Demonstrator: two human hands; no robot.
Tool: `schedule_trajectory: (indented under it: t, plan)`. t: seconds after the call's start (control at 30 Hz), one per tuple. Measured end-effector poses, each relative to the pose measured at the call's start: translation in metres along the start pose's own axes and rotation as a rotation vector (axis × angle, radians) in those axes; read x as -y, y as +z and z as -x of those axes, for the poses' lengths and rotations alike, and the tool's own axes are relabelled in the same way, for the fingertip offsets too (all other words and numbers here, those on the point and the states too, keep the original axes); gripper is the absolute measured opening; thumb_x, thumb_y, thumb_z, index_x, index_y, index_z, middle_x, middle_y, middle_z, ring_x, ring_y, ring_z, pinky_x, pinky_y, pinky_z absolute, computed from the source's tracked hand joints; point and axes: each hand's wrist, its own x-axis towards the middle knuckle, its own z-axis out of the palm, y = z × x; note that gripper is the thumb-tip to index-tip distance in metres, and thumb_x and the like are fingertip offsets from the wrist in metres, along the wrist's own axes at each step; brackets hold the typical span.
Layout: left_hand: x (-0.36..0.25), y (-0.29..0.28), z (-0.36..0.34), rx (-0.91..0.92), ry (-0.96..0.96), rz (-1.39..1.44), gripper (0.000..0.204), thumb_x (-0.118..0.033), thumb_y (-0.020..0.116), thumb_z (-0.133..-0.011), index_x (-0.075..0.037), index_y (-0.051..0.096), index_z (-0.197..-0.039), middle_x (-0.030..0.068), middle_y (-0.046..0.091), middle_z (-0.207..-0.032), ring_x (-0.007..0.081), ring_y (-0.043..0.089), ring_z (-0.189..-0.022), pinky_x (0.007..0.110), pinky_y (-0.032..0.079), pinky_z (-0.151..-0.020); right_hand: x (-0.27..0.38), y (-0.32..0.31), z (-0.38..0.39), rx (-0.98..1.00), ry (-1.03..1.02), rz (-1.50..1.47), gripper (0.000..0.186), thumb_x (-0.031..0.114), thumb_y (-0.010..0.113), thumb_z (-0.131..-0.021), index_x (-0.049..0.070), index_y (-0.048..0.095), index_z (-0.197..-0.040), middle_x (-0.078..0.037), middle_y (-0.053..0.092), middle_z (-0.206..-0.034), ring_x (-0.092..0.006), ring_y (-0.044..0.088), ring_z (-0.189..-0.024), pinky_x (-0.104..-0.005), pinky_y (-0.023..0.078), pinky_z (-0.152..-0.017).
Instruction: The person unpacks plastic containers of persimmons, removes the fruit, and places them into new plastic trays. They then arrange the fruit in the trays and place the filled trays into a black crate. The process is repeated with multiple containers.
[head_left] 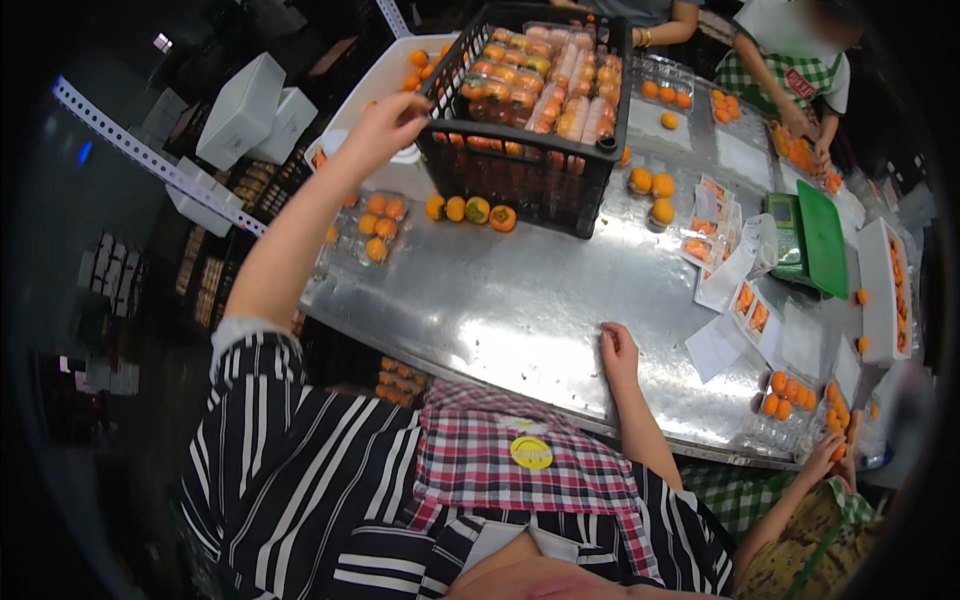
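Observation:
My left hand (390,125) is raised at the left side of a black plastic crate (520,180), fingers curved and apart beside its rim; whether they touch it, I cannot tell. The crate holds stacked clear packs (545,75) of orange fruit. Behind my left hand stands a white tub (410,170). A row of loose orange fruit (477,210) lies before the crate, with a filled clear tray (375,230) to its left. My right hand (618,350) rests on the steel table (470,280) near its front edge, fingers loosely bent, holding nothing.
One co-worker (800,80) handles fruit at the back right; another's hands (825,450) hold fruit at front right. Another person's arm (660,30) is behind the crate. A green scale (810,240), labels (740,320) and a white box (880,290) are rightward; foam boxes (240,110) stand left.

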Motion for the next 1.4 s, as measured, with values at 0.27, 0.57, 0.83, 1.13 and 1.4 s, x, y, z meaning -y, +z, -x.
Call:
schedule_trajectory:
  t: [0.27, 0.57, 0.83, 1.13, 1.4]
  plan:
    - [0.025, 0.045, -0.136, 0.861, -0.193, -0.486, 0.066, -0.031, 0.073, -0.078, -0.017, 0.047, -0.138, 0.0088, 0.049, -0.138, 0.0268, 0.044, -0.129, 0.038, 0.035, -0.106, 0.007, -0.002, -0.001, -0.020, -0.008, 0.018, 0.016, 0.006, 0.058, -0.089, 0.002, 0.062, -0.105, -0.004, 0.061, -0.082, -0.0088, 0.057, -0.070, -0.0224, 0.047, -0.064]
    - [0.055, 0.072, -0.156, 1.074, -0.348, -0.379, 0.075, -0.041, 0.071, -0.075, -0.021, 0.042, -0.141, 0.0123, 0.056, -0.128, 0.0254, 0.057, -0.113, 0.038, 0.042, -0.095, 0.016, -0.001, 0.000, -0.053, -0.038, 0.110, 0.012, 0.008, 0.059, -0.090, 0.004, 0.064, -0.100, -0.004, 0.060, -0.079, -0.0091, 0.054, -0.065, -0.0225, 0.044, -0.060]
    - [0.042, 0.075, -0.140, 0.875, -0.053, -0.533, 0.059, -0.033, 0.074, -0.077, -0.013, 0.049, -0.127, 0.0158, 0.062, -0.113, 0.0295, 0.060, -0.105, 0.039, 0.047, -0.085, 0.014, 0.000, 0.003, -0.035, 0.039, 0.131, 0.015, 0.008, 0.057, -0.090, 0.003, 0.064, -0.102, -0.004, 0.062, -0.084, -0.0104, 0.056, -0.073, -0.0234, 0.046, -0.068]
    - [0.045, 0.046, -0.139, 0.822, 0.045, -0.491, 0.037, -0.015, 0.070, -0.078, -0.007, 0.055, -0.110, 0.0104, 0.064, -0.098, 0.0231, 0.062, -0.094, 0.035, 0.049, -0.082, 0.019, 0.003, 0.000, -0.071, -0.071, 0.206, 0.012, 0.008, 0.059, -0.089, 0.004, 0.064, -0.099, -0.007, 0.062, -0.081, -0.0133, 0.057, -0.067, -0.0247, 0.046, -0.063]
    - [0.015, 0.040, -0.152, 0.855, -0.049, -0.567, 0.062, -0.017, 0.069, -0.081, -0.014, 0.043, -0.136, 0.0108, 0.052, -0.132, 0.0235, 0.049, -0.123, 0.035, 0.043, -0.099, 0.016, 0.001, 0.002, -0.074, -0.061, 0.178, 0.012, 0.007, 0.058, -0.088, 0.003, 0.064, -0.097, -0.008, 0.061, -0.082, -0.0147, 0.055, -0.066, -0.0257, 0.045, -0.062]
